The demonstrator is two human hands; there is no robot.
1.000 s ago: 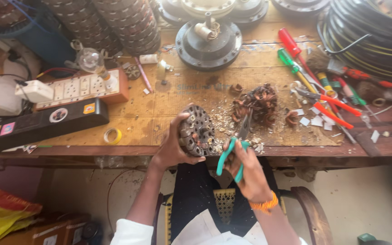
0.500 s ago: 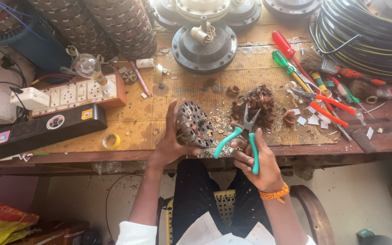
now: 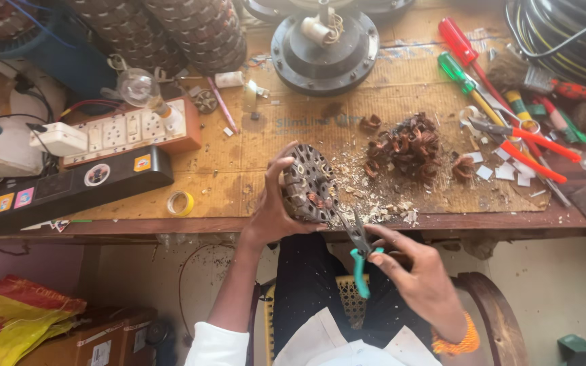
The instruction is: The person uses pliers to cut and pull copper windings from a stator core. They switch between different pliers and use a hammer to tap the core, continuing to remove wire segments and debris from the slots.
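Left hand point(image 3: 271, 215): closed around a motor stator core point(image 3: 308, 184), a round slotted metal piece with remnants of copper winding in its slots, held tilted at the near edge of the wooden workbench point(image 3: 239, 177). Thumb on the near side, fingers curled over the far rim.

Right hand point(image 3: 420, 276): gripping teal-handled pliers point(image 3: 359, 249), just right of and below the left hand, off the bench edge and above the lap. The dark plier tips point up toward the lower rim of the stator, touching or nearly so; exact contact cannot be told. An orange bracelet point(image 3: 457, 340) sits on this wrist.

Beyond the right hand, on the bench: a heap of stripped copper wire coils point(image 3: 409, 144), with pale scraps and debris point(image 3: 374, 203) between it and the stator.

Far right of the hands: red and green screwdrivers point(image 3: 466, 68) lying in a row.

Beyond the left hand: a dark round motor housing point(image 3: 325, 46).

Left of the left hand: a roll of yellow tape point(image 3: 181, 202), a black power strip point(image 3: 69, 190), and a switchboard with white sockets point(image 3: 130, 130).
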